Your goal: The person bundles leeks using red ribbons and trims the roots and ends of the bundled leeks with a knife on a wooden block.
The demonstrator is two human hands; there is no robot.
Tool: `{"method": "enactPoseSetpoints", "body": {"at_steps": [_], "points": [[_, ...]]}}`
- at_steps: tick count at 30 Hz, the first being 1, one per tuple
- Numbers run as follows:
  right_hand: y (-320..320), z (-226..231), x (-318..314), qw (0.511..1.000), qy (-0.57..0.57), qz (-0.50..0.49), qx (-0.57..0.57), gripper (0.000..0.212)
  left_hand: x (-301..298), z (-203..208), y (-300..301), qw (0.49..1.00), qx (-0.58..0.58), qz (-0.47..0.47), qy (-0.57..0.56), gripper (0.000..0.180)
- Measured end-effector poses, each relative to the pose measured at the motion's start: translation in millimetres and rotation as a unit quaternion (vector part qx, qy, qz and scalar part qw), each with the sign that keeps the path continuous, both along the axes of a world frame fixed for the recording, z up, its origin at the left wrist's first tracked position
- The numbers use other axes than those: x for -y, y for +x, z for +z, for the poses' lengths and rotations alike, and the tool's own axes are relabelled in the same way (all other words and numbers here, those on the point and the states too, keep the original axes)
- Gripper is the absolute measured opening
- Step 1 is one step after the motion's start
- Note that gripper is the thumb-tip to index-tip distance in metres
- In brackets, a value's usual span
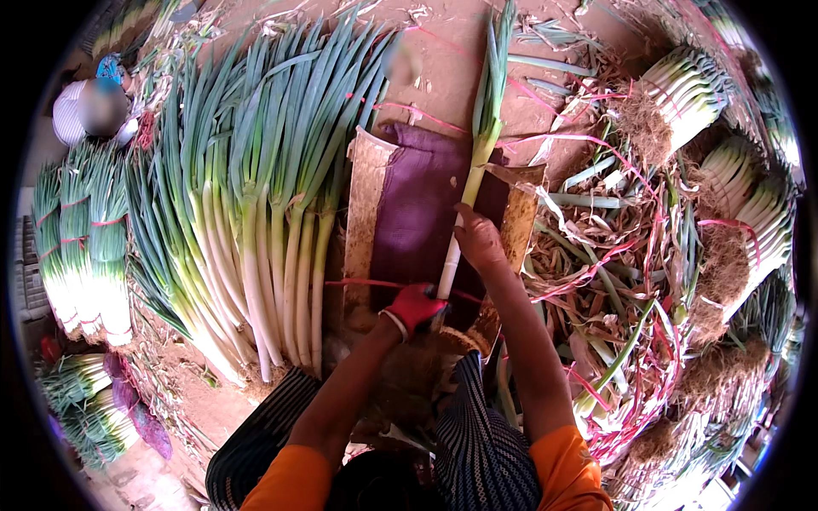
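A: In the head view, what is the left hand doing?

B: It is wearing a red glove, and its fingers are gripping narrowly the pale lower end of a long green onion.

A: And the right hand?

B: Bare and just beyond the left fingers, it is curling its fingers around the white stem higher up. The onion is slanting up between both hands, its green leaves pointing away past the right fingers.

A: What is lying under them?

B: A purple cloth is spreading beneath the stem and beyond the left fingers. A wooden board is standing to their left, and another board is showing just right of the right fingers.

A: Farther out?

B: A big pile of onions is lying left of the left fingers, leaves pointing away. Dry peelings and pink ribbon are littering the ground right of the right fingers; past those, rooty bundles are resting. Well beyond the left fingers, far up and left, a person in a striped top is showing.
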State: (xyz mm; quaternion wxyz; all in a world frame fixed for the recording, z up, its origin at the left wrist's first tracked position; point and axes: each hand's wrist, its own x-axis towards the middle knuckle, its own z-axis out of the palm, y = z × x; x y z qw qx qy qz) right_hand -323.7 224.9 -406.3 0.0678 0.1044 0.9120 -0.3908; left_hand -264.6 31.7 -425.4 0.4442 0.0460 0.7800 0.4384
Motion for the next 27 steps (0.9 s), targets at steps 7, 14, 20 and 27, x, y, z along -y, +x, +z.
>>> {"method": "enactPoseSetpoints", "body": {"at_steps": [7,14,20,27], "points": [[7,-16,5,0.999,0.019,0.022,0.023,0.042,-9,6,5,1.0,-0.007,0.012,-0.02,0.035],[14,-37,-3,0.997,0.031,0.063,-0.029,0.036,-11,13,15,0.979,-0.175,-0.08,-0.069,0.031],[5,-21,5,0.996,0.048,0.075,0.007,0.038,69,115,-22,0.933,-0.212,0.28,0.078,0.017],[4,-16,0,0.997,0.029,0.058,0.044,0.04,253,111,-32,0.72,-0.457,0.418,-0.314,0.021]]}}
